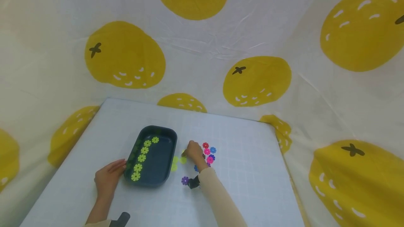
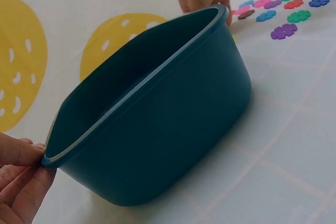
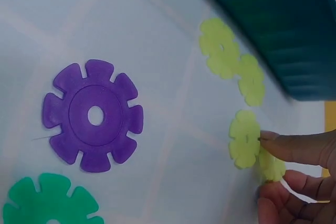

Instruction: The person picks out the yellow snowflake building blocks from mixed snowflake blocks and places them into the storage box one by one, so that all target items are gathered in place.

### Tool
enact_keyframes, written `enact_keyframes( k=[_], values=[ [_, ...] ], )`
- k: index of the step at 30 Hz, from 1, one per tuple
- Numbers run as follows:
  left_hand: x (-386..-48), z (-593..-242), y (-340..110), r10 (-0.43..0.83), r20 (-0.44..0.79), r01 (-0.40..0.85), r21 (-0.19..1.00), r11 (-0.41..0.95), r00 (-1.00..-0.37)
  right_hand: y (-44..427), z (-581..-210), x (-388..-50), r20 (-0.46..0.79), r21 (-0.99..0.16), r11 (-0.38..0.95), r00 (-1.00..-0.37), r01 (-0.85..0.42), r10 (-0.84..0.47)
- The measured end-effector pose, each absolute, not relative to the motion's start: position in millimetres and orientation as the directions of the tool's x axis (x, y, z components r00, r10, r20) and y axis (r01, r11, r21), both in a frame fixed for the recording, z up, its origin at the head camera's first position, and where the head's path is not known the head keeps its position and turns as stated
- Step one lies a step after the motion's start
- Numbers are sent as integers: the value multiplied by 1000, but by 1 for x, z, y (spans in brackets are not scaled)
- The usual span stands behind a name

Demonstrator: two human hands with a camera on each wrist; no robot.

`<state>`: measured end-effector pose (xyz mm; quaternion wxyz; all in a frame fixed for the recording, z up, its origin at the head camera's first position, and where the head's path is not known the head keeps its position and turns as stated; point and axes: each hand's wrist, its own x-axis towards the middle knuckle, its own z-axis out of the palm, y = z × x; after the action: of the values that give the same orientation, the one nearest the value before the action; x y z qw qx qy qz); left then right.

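A deep dark teal plastic tub (image 1: 159, 162) sits on the table, with a line of yellow-green flower-shaped discs (image 1: 141, 158) along its left side. At the tub's near-left rim is my left hand (image 1: 108, 178), its thumb and fingers pinching the edge in the left wrist view. My right hand (image 1: 194, 152) is to the right of the tub. In the right wrist view, its thumb and fingers pinch a yellow-green disc (image 3: 272, 167). Beside that lies another yellow-green disc (image 3: 245, 139), and two more (image 3: 219, 48) rest near the tub wall.
Right of the tub lie several loose flower discs in other colours, among them a red one (image 1: 206, 145), a purple one (image 3: 94, 116) and a green one (image 3: 50, 203). A white cloth covers the table (image 1: 252, 171). A fruit-patterned curtain (image 1: 195, 38) hangs behind and at the sides.
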<state>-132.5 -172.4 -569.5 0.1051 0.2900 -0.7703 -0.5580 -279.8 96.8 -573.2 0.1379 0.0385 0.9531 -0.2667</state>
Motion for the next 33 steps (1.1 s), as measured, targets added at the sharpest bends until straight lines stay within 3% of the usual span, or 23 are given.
enact_keyframes(
  k=[13,19,26,33],
  values=[
    [-132,-570,-172,-567,-140,-313,924,219,-812,107,-579,-283,-213,-628,756,-975,188,65],
    [-131,-569,-171,-564,-133,-307,925,225,-815,113,-577,-290,-276,-740,606,-953,292,122],
    [-132,-568,-171,-560,-134,-301,928,219,-818,117,-575,-299,-365,-773,475,-908,420,207],
    [-131,-568,-171,-557,-139,-298,933,204,-819,122,-569,-306,-384,-824,342,-889,451,247]
  ],
)
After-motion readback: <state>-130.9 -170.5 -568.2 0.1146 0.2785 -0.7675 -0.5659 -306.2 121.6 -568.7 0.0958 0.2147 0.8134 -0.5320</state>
